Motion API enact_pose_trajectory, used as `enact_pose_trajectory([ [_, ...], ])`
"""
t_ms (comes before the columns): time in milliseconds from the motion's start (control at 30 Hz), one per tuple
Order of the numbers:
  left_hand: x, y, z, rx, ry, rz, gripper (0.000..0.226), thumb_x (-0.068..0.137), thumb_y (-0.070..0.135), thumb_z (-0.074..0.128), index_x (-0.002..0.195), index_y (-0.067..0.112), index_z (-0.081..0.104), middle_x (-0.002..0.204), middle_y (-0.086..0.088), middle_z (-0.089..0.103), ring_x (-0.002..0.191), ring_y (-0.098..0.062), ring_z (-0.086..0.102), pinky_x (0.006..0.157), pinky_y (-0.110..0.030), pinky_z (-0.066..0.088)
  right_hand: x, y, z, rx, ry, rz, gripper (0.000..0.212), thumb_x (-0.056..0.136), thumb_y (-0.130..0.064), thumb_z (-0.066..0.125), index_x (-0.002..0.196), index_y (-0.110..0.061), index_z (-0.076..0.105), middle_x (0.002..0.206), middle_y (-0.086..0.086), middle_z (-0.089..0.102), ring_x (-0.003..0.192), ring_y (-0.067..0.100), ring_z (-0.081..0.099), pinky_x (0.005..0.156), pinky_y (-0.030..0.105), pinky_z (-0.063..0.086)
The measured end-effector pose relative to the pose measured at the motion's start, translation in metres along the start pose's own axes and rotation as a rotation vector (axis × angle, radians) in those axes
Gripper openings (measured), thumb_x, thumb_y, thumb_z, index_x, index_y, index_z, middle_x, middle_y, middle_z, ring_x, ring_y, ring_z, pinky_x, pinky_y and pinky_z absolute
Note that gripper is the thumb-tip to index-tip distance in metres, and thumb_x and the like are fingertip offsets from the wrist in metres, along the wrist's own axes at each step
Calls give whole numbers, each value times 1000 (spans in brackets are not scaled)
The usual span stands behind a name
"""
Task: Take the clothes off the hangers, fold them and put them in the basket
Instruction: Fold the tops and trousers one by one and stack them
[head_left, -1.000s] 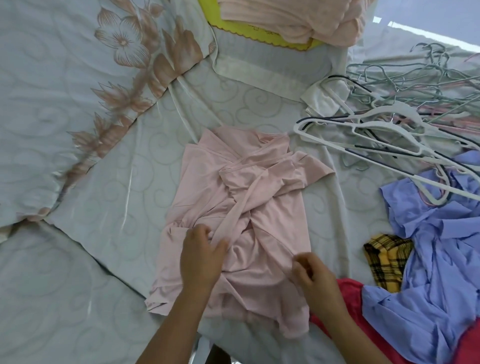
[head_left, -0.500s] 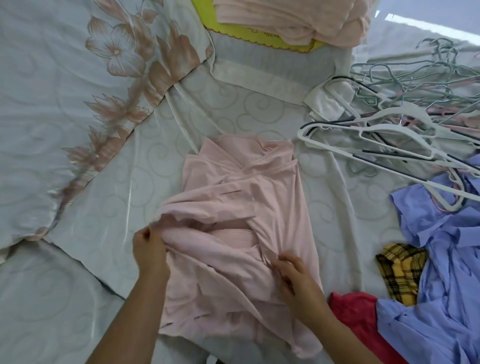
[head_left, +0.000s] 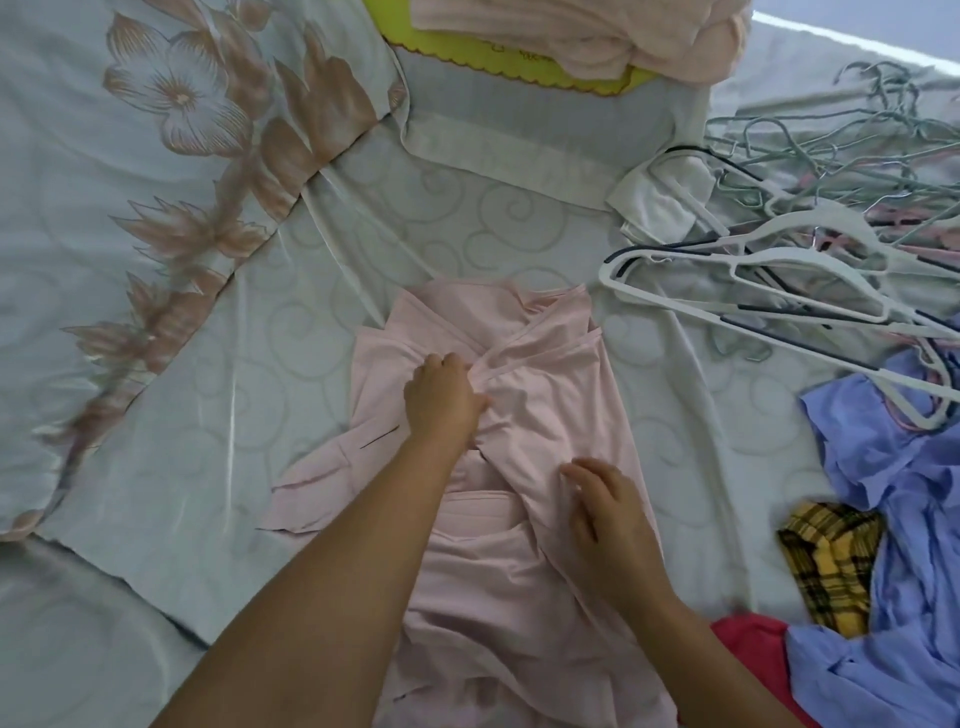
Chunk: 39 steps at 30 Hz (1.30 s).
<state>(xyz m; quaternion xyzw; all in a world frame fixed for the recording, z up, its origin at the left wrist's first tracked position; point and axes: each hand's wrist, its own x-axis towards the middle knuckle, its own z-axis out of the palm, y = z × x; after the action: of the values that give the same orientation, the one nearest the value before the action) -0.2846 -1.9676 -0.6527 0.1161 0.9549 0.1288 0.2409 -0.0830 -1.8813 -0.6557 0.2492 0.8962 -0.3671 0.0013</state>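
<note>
Fold | L hand (head_left: 444, 397) carried pink top (head_left: 550, 410) left side to centre, fingers curled pinching it | R hand (head_left: 608, 514) now flat on it, fingers spread | top on bed (head_left: 467, 218), side fold done, more folds left.

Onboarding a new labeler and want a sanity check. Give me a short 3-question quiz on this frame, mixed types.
1. True or false: the basket holds no clothes.
2. Where do the loose hangers lie relative to the pink garment? A) to its right B) to its left C) under it
3. How many hands touch the pink garment?

Key:
1. False. Folded pink clothes lie in it.
2. A.
3. Two. The left hand and the right hand are both on it.
</note>
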Motion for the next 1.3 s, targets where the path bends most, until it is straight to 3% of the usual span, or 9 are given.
enact_pose_trajectory([
  [167, -7, -1, -23, -408, 113, 239, 8, 85, 14, 63, 86, 11, 56, 83, 3, 53, 80, -19, 50, 69, -25, 38, -10, 4, 14, -58, 52, -172, 46, 91, -24, 41, 135, -10, 47, 141, 11, 47, 129, 23, 44, 106, 33, 32],
  [233, -11, -23, -36, -573, 184, 184, 10, 85, 8, 62, 84, 7, 53, 72, 6, 51, 68, -16, 49, 61, -23, 37, -14, -3, 19, -90, 31, -218, 46, 97, -34, 34, 140, -17, 40, 146, 8, 41, 135, 22, 36, 111, 34, 26],
  [367, -2, -77, -27, -373, 59, -32, 31, 84, 17, 68, 107, 4, 53, 89, -3, 54, 87, -26, 56, 69, -26, 35, -18, -9, 37, -285, -100, -159, 50, 99, -50, 17, 138, -26, 38, 142, 6, 47, 130, 22, 36, 111, 33, 14],
  [533, -11, -82, -28, -664, 167, -102, 47, 79, 18, 73, 115, 2, 46, 102, -5, 50, 93, -22, 53, 83, -30, 44, -13, -3, 42, -352, -175, -73, 52, 99, -52, 10, 136, -27, 37, 138, 7, 52, 128, 19, 35, 110, 30, 10],
  [667, -55, -112, -24, -309, 54, 46, 50, 62, 21, 85, 98, 7, 54, 97, -9, 49, 88, -24, 48, 77, -32, 41, -24, -5, 25, -223, -81, -89, 52, 99, -48, 18, 138, -19, 37, 143, 10, 45, 132, 20, 34, 111, 28, 16],
  [767, -68, -142, -8, 31, -74, 182, 32, 71, 22, 75, 93, 2, 63, 97, -18, 54, 94, -34, 52, 77, -39, 41, -53, 6, 20, -196, -36, -87, 52, 99, -48, 20, 146, -27, 24, 154, -1, 27, 140, 16, 25, 114, 27, 14],
  [867, -68, -147, -17, -212, -37, 139, 14, 80, 18, 58, 79, 4, 60, 82, -13, 56, 80, -30, 54, 68, -31, 36, -82, 17, 16, -233, -20, -124, 50, 99, -46, 21, 145, -25, 25, 157, -4, 16, 144, 11, 15, 114, 30, 16],
  [1033, -89, -178, -67, -724, 232, -163, 16, 89, 14, 60, 78, 9, 49, 69, -6, 47, 63, -20, 42, 57, -32, 35, -108, 9, 10, -245, 19, -150, 41, 97, -38, 30, 133, -21, 41, 145, 3, 36, 137, 17, 28, 106, 27, 21],
  [1300, -146, -248, -158, -1213, 584, -357, 26, 96, 10, 41, 72, 21, 41, 61, 6, 60, 57, -2, 61, 47, -18, 52, -126, -5, 18, -417, -70, -293, 45, 51, -39, 69, 90, -26, 52, 99, 4, 52, 87, 22, 47, 71, 34, 31],
])
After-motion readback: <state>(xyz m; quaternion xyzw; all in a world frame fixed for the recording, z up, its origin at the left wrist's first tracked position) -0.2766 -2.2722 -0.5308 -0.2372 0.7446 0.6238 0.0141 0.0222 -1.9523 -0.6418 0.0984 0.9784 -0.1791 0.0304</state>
